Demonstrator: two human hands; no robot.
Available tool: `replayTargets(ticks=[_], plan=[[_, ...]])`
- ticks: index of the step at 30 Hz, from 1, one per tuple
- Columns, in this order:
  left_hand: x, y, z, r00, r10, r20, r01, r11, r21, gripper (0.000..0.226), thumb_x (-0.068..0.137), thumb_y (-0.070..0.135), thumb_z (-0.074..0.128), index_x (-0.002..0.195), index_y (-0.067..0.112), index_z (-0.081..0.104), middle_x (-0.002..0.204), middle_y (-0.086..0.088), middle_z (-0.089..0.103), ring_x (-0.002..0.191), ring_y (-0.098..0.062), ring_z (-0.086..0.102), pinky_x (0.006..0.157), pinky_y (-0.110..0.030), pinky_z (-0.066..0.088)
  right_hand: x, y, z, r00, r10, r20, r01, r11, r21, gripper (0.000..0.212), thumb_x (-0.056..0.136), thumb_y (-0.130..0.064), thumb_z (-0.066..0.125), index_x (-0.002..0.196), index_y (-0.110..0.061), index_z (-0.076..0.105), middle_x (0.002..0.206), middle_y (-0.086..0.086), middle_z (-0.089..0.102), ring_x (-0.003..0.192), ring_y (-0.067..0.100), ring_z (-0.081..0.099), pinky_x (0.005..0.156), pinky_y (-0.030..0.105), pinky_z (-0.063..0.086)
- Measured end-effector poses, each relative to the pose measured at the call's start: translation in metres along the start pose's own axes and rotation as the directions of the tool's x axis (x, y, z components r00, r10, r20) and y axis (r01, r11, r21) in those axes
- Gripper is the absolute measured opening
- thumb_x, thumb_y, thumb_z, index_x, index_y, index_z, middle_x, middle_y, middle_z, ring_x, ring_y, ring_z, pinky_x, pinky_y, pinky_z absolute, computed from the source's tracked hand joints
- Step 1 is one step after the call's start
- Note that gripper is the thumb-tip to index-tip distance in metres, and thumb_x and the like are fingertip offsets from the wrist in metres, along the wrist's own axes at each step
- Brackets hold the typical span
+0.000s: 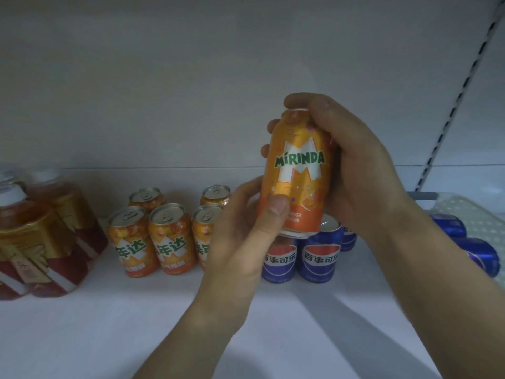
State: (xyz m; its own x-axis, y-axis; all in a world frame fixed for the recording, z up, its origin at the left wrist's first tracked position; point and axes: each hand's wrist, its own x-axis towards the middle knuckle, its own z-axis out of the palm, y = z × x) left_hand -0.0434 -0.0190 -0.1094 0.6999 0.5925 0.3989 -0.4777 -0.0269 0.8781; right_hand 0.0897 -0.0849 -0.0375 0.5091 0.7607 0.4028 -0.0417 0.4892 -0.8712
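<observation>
An orange Mirinda can [297, 170] is held upright in the air above the white shelf [136, 310], label facing me. My right hand [355, 170] wraps round its upper part from the right, fingers curling over the top and far side. My left hand [246, 231] grips its lower part, thumb pressed on the front near the base. Several more orange Mirinda cans [153, 236] stand in a group on the shelf to the left of my hands.
Blue Pepsi cans [319, 255] stand on the shelf directly under the held can. Bottles of reddish drink with gold labels [41, 242] fill the far left. More blue cans lie in a white tray [475, 214] at the right, under a slotted upright [451, 105].
</observation>
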Motion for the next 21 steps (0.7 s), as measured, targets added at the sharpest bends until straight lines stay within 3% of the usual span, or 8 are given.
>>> replayTargets(ticks=[4, 7, 10, 12, 15, 17, 19, 21], plan=[[-0.0009, -0.0023, 0.0035, 0.992, 0.096, -0.082, -0.077, 0.975, 0.207, 0.074, 0.060, 0.041, 0.085, 0.126, 0.026, 0.054, 0.115, 0.004, 0.072, 0.101, -0.015, 0.073, 0.078, -0.025, 0.059, 0.0006, 0.0063, 0.0028, 1.000, -0.002, -0.020, 0.001, 0.999, -0.051, 0.036, 0.088, -0.031, 0.062, 0.118, -0.011, 0.069, 0.123, 0.025, 0.069, 0.114, 0.048, 0.066, 0.090, 0.052, 0.060], [0.0008, -0.0041, -0.0012, 0.996, 0.028, -0.079, -0.025, 0.999, 0.048, 0.058, 0.067, 0.040, 0.079, 0.120, 0.021, 0.064, 0.114, -0.002, 0.074, 0.104, -0.022, 0.073, 0.085, -0.038, 0.060, 0.0015, 0.0063, 0.0029, 1.000, 0.017, 0.011, -0.016, 0.998, -0.054, 0.039, 0.091, -0.034, 0.061, 0.122, -0.012, 0.067, 0.117, 0.017, 0.072, 0.108, 0.038, 0.071, 0.091, 0.049, 0.061], [0.0007, -0.0005, -0.0056, 0.995, -0.087, 0.049, 0.093, 0.987, -0.134, 0.046, 0.075, 0.046, 0.078, 0.116, 0.025, 0.072, 0.118, -0.009, 0.073, 0.106, -0.027, 0.071, 0.082, -0.036, 0.060, 0.0014, 0.0031, 0.0033, 0.999, 0.031, 0.031, -0.030, 0.999, -0.023, 0.039, 0.091, -0.033, 0.059, 0.122, -0.012, 0.067, 0.115, 0.016, 0.072, 0.106, 0.035, 0.071, 0.092, 0.050, 0.059], [0.0001, 0.0016, -0.0036, 0.996, -0.066, 0.064, 0.069, 0.996, -0.057, 0.062, 0.068, 0.057, 0.083, 0.120, 0.028, 0.068, 0.120, -0.004, 0.073, 0.110, -0.024, 0.070, 0.084, -0.032, 0.059, 0.0015, 0.0021, 0.0042, 1.000, -0.006, 0.005, 0.007, 0.999, -0.041, 0.035, 0.090, -0.031, 0.061, 0.118, -0.013, 0.069, 0.116, 0.018, 0.073, 0.102, 0.033, 0.071, 0.091, 0.049, 0.059], [0.0017, -0.0009, 0.0005, 0.999, 0.040, -0.031, -0.038, 0.998, 0.051, 0.074, 0.063, 0.046, 0.088, 0.126, 0.021, 0.058, 0.118, -0.001, 0.073, 0.107, -0.019, 0.072, 0.084, -0.030, 0.059, 0.0010, 0.0025, 0.0072, 0.999, -0.036, 0.003, 0.036, 0.997, -0.069, 0.033, 0.091, -0.029, 0.062, 0.118, -0.013, 0.069, 0.112, 0.014, 0.074, 0.099, 0.028, 0.073, 0.086, 0.044, 0.061], [0.0010, -0.0012, 0.0002, 0.999, 0.019, -0.044, -0.021, 0.999, -0.048, 0.075, 0.064, 0.048, 0.087, 0.126, 0.015, 0.061, 0.119, -0.009, 0.072, 0.107, -0.025, 0.071, 0.083, -0.034, 0.059, 0.0003, 0.0036, 0.0075, 1.000, -0.003, 0.025, 0.005, 0.998, -0.058, 0.037, 0.093, -0.031, 0.061, 0.123, -0.012, 0.068, 0.111, 0.013, 0.073, 0.101, 0.032, 0.072, 0.088, 0.047, 0.062], [-0.0003, -0.0005, -0.0001, 0.995, -0.101, 0.018, 0.102, 0.969, -0.226, 0.076, 0.064, 0.056, 0.085, 0.124, 0.014, 0.066, 0.122, -0.018, 0.069, 0.103, -0.032, 0.069, 0.077, -0.036, 0.059, -0.0010, 0.0030, 0.0056, 0.999, 0.032, 0.044, -0.031, 0.999, -0.031, 0.041, 0.094, -0.033, 0.058, 0.129, -0.011, 0.066, 0.116, 0.016, 0.072, 0.111, 0.040, 0.070, 0.094, 0.051, 0.059], [-0.0005, 0.0002, -0.0009, 0.987, -0.149, 0.062, 0.159, 0.957, -0.244, 0.080, 0.063, 0.059, 0.085, 0.127, 0.015, 0.065, 0.124, -0.018, 0.068, 0.106, -0.031, 0.069, 0.079, -0.037, 0.060, -0.0009, 0.0008, 0.0031, 0.999, 0.029, 0.028, -0.028, 0.999, -0.041, 0.041, 0.093, -0.033, 0.057, 0.128, -0.012, 0.066, 0.120, 0.018, 0.071, 0.116, 0.044, 0.068, 0.095, 0.054, 0.058]])
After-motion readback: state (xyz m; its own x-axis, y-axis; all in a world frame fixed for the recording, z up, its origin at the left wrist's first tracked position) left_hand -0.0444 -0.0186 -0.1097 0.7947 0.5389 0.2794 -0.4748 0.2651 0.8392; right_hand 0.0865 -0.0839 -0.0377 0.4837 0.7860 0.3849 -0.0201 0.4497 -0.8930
